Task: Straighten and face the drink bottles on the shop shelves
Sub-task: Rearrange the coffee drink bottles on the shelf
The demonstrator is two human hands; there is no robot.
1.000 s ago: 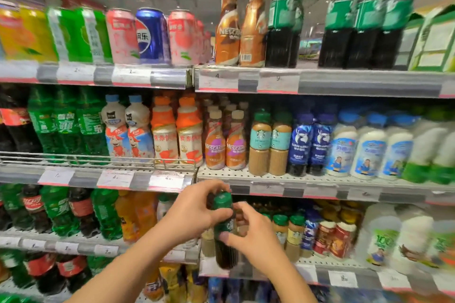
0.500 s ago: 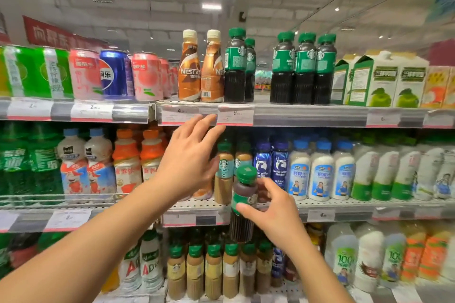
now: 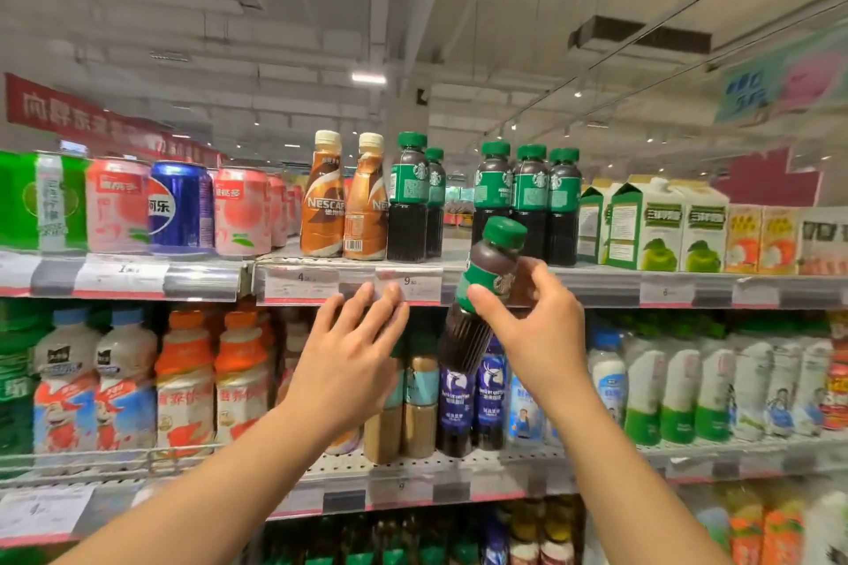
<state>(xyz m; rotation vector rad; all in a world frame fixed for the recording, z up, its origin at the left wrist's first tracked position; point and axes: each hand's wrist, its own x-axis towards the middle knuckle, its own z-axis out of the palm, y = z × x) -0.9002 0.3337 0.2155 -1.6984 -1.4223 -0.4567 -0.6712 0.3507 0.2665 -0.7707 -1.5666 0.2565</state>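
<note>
A: Green-capped coffee bottle (image 3: 487,294), head view: where?
B: Tilted, just below the top shelf (image 3: 596,282); right hand (image 3: 534,330) grip pinching its label, likely to join the matching row (image 3: 527,202).
A: Left hand (image 3: 353,353)?
B: Fingers spread, holding nothing, below the shelf edge.

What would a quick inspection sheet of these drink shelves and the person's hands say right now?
Surface: top shelf with price tags along its edge.
Job's things: dark green-capped bottle tilted, held below the shelf edge; matching bottles upright on top, a gap beside them.
Clutter: Nescafe bottles, cans, juice cartons.
Hands: right hand grips the bottle; left hand open, fingers at the price strip.
Cables: nothing seen.
Surroundings: shop ceiling lights, red banner.
</note>
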